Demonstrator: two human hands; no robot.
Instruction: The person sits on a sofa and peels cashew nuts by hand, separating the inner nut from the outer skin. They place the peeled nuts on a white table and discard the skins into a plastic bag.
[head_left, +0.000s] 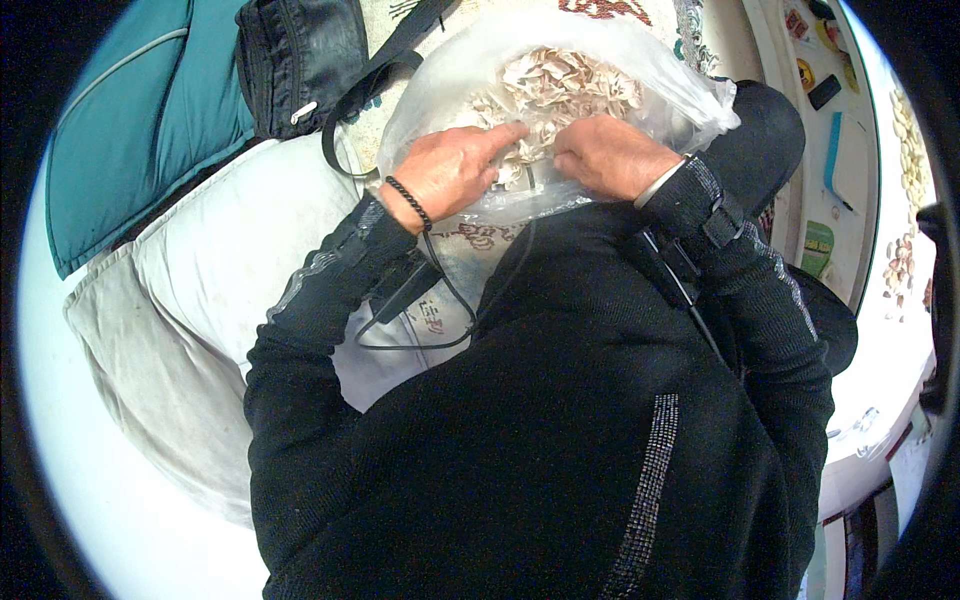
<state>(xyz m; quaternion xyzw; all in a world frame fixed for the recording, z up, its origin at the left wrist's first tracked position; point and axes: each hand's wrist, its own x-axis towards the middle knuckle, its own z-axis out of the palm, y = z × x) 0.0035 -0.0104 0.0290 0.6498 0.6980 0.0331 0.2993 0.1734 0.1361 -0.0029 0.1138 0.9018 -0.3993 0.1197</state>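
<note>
A clear plastic bag lies spread across my lap. Inside its mouth is a heap of thin, pale, dry husks, cream with brownish edges. My left hand rests at the heap's left side, index finger stretched towards the husks and the other fingers curled under. Close by on the right, my right hand has its fingers curled in at the heap's near edge. Whatever may be between the fingertips of either hand is hidden. The bag's bunched end lies beyond my right wrist.
A black bag with a strap sits at upper left beside a teal cushion. Pale cushions lie left. To the right, a shelf holds a phone-like black object; pale seeds or nuts lie beyond. Cables hang from my sleeves.
</note>
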